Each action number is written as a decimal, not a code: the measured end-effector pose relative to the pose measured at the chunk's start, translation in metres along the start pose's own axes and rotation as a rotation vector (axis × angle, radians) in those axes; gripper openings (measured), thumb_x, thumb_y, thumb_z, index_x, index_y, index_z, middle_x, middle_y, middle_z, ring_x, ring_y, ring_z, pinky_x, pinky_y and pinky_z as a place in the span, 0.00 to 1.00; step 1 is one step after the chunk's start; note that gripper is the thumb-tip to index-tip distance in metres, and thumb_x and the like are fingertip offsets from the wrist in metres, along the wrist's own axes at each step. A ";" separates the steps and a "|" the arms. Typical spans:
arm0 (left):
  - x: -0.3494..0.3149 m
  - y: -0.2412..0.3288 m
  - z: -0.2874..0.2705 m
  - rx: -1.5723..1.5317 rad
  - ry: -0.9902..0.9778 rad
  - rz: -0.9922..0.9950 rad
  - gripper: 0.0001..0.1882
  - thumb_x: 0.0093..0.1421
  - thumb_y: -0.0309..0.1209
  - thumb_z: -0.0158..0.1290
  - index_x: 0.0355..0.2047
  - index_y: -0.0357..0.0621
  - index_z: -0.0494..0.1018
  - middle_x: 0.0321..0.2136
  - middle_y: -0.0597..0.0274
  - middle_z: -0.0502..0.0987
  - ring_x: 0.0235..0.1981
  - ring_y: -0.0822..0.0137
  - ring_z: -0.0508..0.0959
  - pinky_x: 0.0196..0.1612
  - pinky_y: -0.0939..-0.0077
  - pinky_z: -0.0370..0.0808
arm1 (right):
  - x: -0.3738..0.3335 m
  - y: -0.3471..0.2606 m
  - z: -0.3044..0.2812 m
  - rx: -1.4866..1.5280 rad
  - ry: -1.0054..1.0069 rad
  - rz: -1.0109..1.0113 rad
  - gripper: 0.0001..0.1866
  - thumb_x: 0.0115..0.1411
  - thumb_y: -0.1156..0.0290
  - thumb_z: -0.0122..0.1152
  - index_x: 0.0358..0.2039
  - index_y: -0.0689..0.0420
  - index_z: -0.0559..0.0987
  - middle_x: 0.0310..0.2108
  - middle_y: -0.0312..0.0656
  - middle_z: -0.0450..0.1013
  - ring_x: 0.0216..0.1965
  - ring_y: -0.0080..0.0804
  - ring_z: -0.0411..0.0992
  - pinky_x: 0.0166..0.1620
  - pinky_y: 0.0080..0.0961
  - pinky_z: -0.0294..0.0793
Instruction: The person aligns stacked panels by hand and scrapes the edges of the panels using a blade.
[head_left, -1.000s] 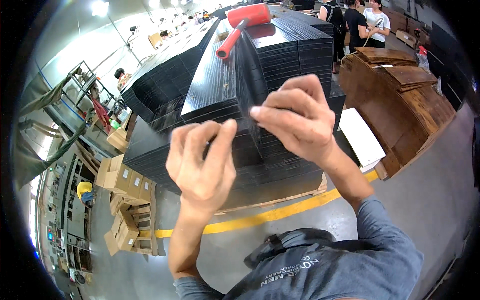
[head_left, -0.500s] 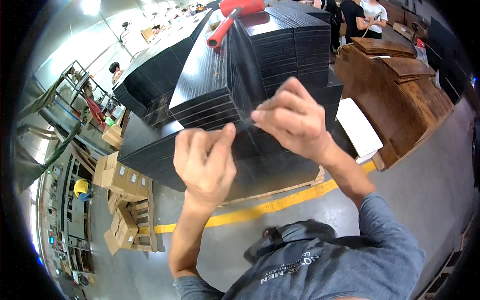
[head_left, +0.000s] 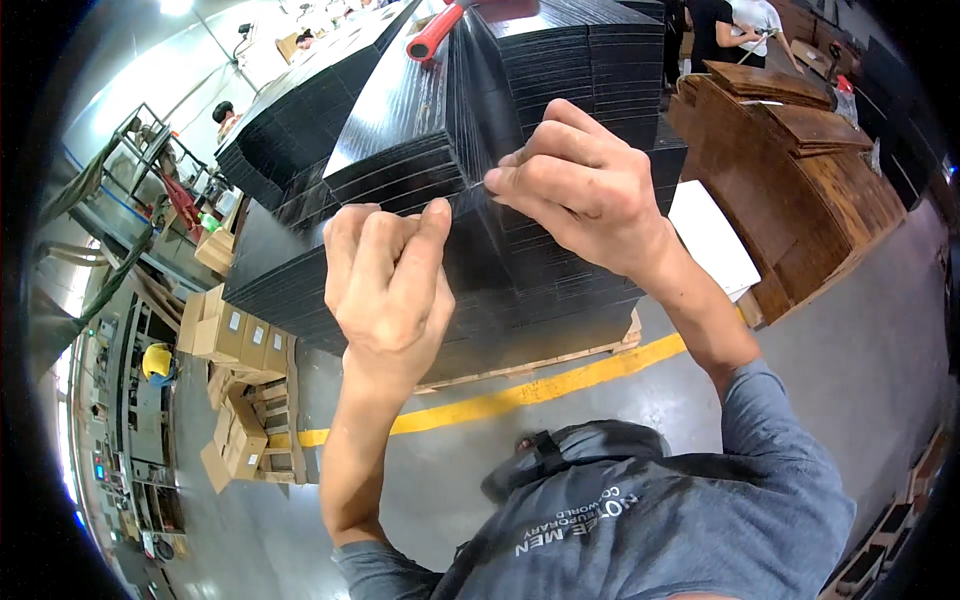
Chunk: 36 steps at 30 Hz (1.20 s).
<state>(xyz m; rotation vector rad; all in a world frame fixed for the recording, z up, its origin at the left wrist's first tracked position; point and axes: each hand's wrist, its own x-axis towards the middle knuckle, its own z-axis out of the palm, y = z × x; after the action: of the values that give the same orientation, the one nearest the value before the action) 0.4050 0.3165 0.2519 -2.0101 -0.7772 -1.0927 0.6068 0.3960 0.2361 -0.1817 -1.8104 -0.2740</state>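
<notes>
Both of my hands are raised in front of a tall stack of black boards [head_left: 400,160] with wood-grain tops. My left hand [head_left: 388,285] is closed, its fingers curled away from me beside the front edge of the nearest pile. Higher up and to the right, my right hand [head_left: 595,190] is also closed, with bent fingers and the thumb toward the pile's corner. What either hand holds, if anything, is hidden behind the fingers. A red-handled mallet [head_left: 437,35] lies on top of the pile, its head partly cut off by the frame.
The boards rest on a wooden pallet [head_left: 530,372] behind a yellow floor line [head_left: 540,388]. Brown wooden panels [head_left: 790,190] and a white board [head_left: 712,240] stand at the right. Cardboard boxes [head_left: 235,335] are at the left. Other people work at the far side.
The whole scene has shifted upward in view, cutting off the mallet's head. Both hands stay closed, in nearly the same place relative to the black boards.
</notes>
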 end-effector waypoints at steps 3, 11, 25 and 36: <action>-0.007 0.005 -0.003 0.009 0.012 -0.005 0.21 0.43 0.11 0.59 0.39 0.37 0.81 0.25 0.58 0.74 0.29 0.57 0.73 0.39 0.63 0.73 | -0.001 -0.005 0.001 -0.008 0.016 -0.013 0.07 0.48 0.77 0.72 0.26 0.59 0.80 0.25 0.38 0.68 0.30 0.34 0.69 0.32 0.27 0.73; -0.004 0.011 -0.017 0.009 -0.034 -0.032 0.23 0.37 0.13 0.59 0.38 0.36 0.80 0.27 0.59 0.72 0.32 0.54 0.72 0.38 0.61 0.72 | 0.000 -0.022 -0.003 -0.005 -0.017 0.040 0.06 0.48 0.77 0.71 0.24 0.60 0.79 0.24 0.38 0.67 0.30 0.34 0.68 0.32 0.29 0.73; -0.001 0.001 0.000 -0.025 0.014 -0.023 0.20 0.43 0.12 0.59 0.38 0.38 0.81 0.25 0.58 0.74 0.30 0.56 0.75 0.45 0.60 0.76 | 0.004 -0.008 0.001 -0.055 0.007 -0.023 0.07 0.47 0.79 0.72 0.24 0.61 0.79 0.24 0.39 0.66 0.29 0.34 0.69 0.29 0.28 0.73; -0.001 0.005 -0.005 0.122 0.010 -0.055 0.21 0.41 0.13 0.60 0.38 0.41 0.83 0.28 0.63 0.75 0.33 0.59 0.72 0.41 0.65 0.72 | 0.012 0.004 0.002 -0.016 0.048 -0.131 0.08 0.47 0.79 0.69 0.27 0.60 0.78 0.24 0.40 0.67 0.27 0.36 0.69 0.28 0.30 0.72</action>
<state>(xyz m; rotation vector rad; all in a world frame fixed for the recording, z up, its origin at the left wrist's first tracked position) 0.4062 0.3097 0.2516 -1.8899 -0.8778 -1.0597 0.6030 0.3997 0.2474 -0.0669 -1.7755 -0.3825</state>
